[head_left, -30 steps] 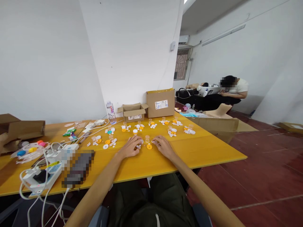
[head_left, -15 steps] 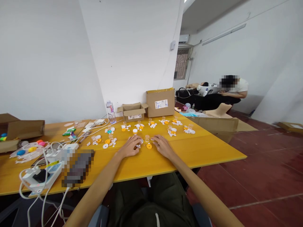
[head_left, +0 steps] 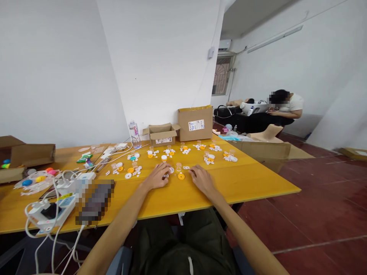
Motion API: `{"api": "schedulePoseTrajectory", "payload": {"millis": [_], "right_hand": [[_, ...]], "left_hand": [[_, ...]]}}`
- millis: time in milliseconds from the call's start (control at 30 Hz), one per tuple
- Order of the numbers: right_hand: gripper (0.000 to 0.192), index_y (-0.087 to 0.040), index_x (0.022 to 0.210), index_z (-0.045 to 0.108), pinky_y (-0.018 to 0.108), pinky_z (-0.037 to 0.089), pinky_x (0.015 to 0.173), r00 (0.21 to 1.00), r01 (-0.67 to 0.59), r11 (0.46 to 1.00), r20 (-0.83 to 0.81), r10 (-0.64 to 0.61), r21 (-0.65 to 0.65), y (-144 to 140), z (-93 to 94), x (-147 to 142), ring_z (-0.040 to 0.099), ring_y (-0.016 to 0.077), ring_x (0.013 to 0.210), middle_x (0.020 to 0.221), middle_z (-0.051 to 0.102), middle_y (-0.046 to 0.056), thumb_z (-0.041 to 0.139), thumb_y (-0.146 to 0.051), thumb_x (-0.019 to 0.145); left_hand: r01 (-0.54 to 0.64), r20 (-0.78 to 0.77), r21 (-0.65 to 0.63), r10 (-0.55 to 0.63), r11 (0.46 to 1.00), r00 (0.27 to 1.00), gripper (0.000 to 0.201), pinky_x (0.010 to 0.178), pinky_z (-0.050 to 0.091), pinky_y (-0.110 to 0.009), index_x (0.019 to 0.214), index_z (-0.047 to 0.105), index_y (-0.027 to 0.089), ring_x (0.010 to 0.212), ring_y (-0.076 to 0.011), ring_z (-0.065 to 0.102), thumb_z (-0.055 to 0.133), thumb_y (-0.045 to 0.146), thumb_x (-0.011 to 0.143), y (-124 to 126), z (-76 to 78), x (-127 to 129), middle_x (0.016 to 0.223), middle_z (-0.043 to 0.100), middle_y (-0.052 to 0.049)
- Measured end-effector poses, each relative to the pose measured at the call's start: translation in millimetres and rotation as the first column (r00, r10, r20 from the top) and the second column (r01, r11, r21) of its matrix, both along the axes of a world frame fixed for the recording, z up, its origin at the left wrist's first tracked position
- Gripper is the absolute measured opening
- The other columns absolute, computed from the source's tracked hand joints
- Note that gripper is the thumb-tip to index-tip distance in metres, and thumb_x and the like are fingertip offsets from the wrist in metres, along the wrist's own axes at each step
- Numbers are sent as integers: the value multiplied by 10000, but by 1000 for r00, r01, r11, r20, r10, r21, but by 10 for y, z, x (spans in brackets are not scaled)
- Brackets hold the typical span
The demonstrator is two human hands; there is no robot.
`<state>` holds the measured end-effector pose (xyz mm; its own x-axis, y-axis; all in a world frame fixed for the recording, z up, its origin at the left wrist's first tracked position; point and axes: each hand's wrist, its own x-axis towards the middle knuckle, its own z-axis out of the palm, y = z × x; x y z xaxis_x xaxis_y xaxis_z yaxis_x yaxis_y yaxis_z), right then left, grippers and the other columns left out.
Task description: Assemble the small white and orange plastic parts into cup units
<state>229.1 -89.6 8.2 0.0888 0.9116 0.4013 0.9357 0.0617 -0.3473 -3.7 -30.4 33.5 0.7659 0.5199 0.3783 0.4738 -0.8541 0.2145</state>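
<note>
A: Left hand (head_left: pixel 155 178) rests on the yellow table (head_left: pixel 243 179) mid-way along, fingers curled down over small white pieces (head_left: pixel 167 175). Too small to tell if it's gripping one or just touching.

B: Right hand (head_left: pixel 203 180)?

A: Flat on the table, fingers loosely spread, nothing in them that I can see. A second ago it sat over the small white bits (head_left: pixel 186 167); now it has pulled back toward the near edge, so those bits lie bare just beyond the fingertips.

B: And the orange ring?

A: Orange ring (head_left: pixel 181 176) lies flat between the two hands, touched by neither. A little clear cup (head_left: pixel 178 167) stands upright just behind it. Neither has moved.

B: So what does the shift mean?

A: My read: right hand has let go of that spot; the left is the one working the pieces. The view has also tilted a bit.

B: Rest of the table?

A: More clusters of white and orange parts (head_left: pixel 208 157) toward the far edge, two cardboard boxes (head_left: pixel 195 123) and a water bottle (head_left: pixel 134 134) at the far edge by the wall. Left end: power strip with white cables (head_left: pixel 48 212), coloured caps (head_left: pixel 40 178), another carton (head_left: pixel 27 154). Another person (head_left: pixel 283 107) sits well apart across the room.
</note>
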Motion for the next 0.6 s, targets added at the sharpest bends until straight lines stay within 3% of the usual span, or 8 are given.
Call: {"api": "schedulePoseTrajectory", "payload": {"millis": [333,600], "right_hand": [[157,-229,937,655,270,494,781,957,-288,955,47,285,75,-9,-27,-8,661,185,888,974,685,60,502,-210,963],[221,-252,1137,649,331,525,887,920,-393,913,49,390,107,-10,-115,9,663,210,1045,1153,696,81,495,-276,980]], "left_hand": [[-23,75,37,20,999,997,163,902,471,-367,884,532,225,988,-231,568,487,112,776,15,-30,-13,1031,591,-62],[-24,56,20,22,1000,998,100,779,473,-318,846,532,223,792,-195,554,465,149,845,62,-86,-2,802,566,-19]]}}
